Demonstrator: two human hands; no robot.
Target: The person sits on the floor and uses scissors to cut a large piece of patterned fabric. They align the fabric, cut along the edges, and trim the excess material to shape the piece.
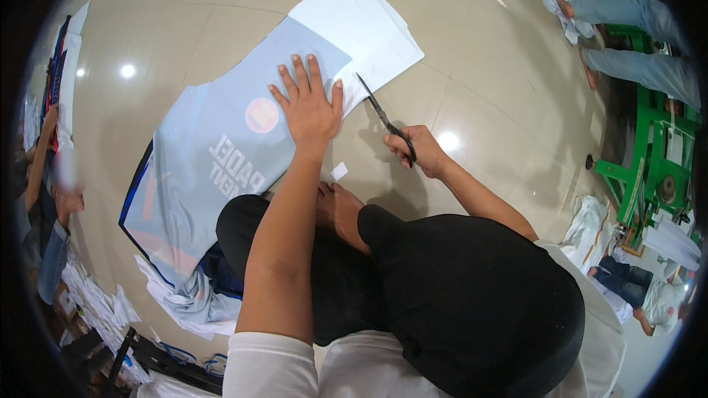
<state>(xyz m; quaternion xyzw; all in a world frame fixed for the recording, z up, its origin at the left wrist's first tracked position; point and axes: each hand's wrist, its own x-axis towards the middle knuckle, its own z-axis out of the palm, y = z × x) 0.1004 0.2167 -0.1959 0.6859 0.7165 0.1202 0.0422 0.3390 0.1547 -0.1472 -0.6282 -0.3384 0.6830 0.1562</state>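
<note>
A large piece of pale grey-blue printed fabric (221, 121) lies on the floor in front of me, with mirrored lettering and a round pinkish mark showing on it. Its far end is plain white (361, 15). My left hand (310, 112) presses flat on the fabric, fingers spread, near the border of the white part. In my right hand (422, 152) is a pair of black-handled scissors (377, 105). The blades point up and left, their tips at the right edge of the fabric beside my left thumb. Whether the tips are in the cloth I cannot tell.
My bare foot (343, 210) and black-clad knees are close below the fabric. A small white scrap (339, 171) lies by the foot. Bunched cloth (195, 298) sits at lower left. People are at both sides; a green machine (641, 169) stands at right.
</note>
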